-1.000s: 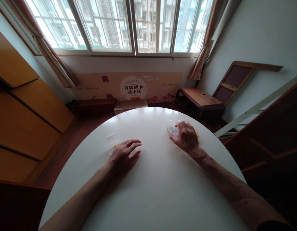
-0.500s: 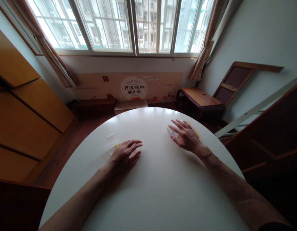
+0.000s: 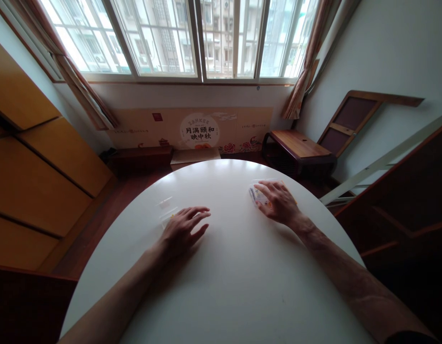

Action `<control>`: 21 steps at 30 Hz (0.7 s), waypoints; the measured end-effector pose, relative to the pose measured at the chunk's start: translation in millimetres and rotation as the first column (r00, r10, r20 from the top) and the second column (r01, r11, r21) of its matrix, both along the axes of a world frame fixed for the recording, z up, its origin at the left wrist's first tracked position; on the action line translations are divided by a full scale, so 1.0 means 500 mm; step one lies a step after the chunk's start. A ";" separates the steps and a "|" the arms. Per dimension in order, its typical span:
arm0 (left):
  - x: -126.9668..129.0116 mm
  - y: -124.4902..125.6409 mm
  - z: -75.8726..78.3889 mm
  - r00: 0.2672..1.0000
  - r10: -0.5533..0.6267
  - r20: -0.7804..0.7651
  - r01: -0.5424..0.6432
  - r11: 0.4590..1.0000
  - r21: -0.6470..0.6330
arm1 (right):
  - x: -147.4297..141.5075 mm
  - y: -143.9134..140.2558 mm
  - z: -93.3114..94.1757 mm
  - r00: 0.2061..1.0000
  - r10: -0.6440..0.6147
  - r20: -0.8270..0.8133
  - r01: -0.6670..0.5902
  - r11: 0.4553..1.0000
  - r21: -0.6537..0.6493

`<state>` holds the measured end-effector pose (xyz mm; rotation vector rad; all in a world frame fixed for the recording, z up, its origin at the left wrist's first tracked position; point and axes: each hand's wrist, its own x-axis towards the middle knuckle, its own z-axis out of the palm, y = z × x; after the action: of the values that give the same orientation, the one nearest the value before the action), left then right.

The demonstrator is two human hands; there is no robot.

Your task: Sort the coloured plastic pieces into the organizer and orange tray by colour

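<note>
**Resting both hands on the round white table**

Laying my left hand (image 3: 183, 229) flat on the white table (image 3: 235, 286), palm down, fingers spread and pointing toward the far edge; it grips nothing; just beyond its knuckles, toward the left edge, lies a small clear plastic case (image 3: 167, 210), its lid swung open, a speck of yellow showing at the hand's side; whether my fingers touch the case I cannot tell.

My right hand (image 3: 278, 203) lies near the far right edge, fingers loosely spread and curved down over a clear packet (image 3: 256, 195) with coloured bits inside; the fingertips press on top of it and do not close round it; a yellow strip (image 3: 292, 197) peeks out beyond the hand, at the table's rim; what it belongs to I cannot make out.

Both forearms run back across the table toward the near edge; the two hands sit well apart, bare tabletop between them.

Beyond the far edge stands a printed cardboard panel (image 3: 199, 129) against the wall under the window (image 3: 192, 38); a low wooden stool (image 3: 299, 145) sits on the floor to the right.
</note>
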<state>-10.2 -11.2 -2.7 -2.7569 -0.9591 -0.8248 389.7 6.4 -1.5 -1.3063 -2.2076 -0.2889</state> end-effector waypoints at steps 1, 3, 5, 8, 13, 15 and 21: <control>-0.005 0.000 0.008 1.000 0.024 0.010 -0.024 0.999 0.025 | -0.001 -0.001 0.000 1.000 0.005 -0.012 -0.005 1.000 0.014; -0.019 0.002 0.028 0.991 0.125 0.054 -0.129 0.989 0.073 | -0.008 -0.004 0.002 0.999 0.030 -0.041 -0.028 0.999 0.044; -0.040 0.008 0.047 0.952 0.282 0.116 -0.293 0.952 0.092 | -0.022 -0.011 0.004 0.994 0.088 -0.061 -0.085 0.995 0.060; -0.083 0.024 0.064 0.894 0.435 0.102 -0.441 0.896 0.042 | -0.056 -0.030 0.006 0.966 0.253 -0.045 -0.251 0.967 0.037; -0.159 0.046 0.066 0.908 0.410 -0.091 -0.419 0.896 -0.148 | -0.103 -0.058 0.001 0.864 0.504 -0.006 -0.500 0.856 -0.136; -0.178 0.047 0.067 0.925 0.359 -0.125 -0.377 0.907 -0.186 | -0.108 -0.061 -0.002 0.852 0.524 0.000 -0.515 0.838 -0.181; -0.176 0.040 0.065 0.935 0.335 -0.114 -0.353 0.902 -0.249 | -0.102 -0.057 -0.007 0.849 0.528 -0.012 -0.517 0.827 -0.221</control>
<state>-98.3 8.6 29.6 -2.6727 -1.5880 -0.5750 338.6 -22.0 -5.0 -0.7387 -2.5905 0.1383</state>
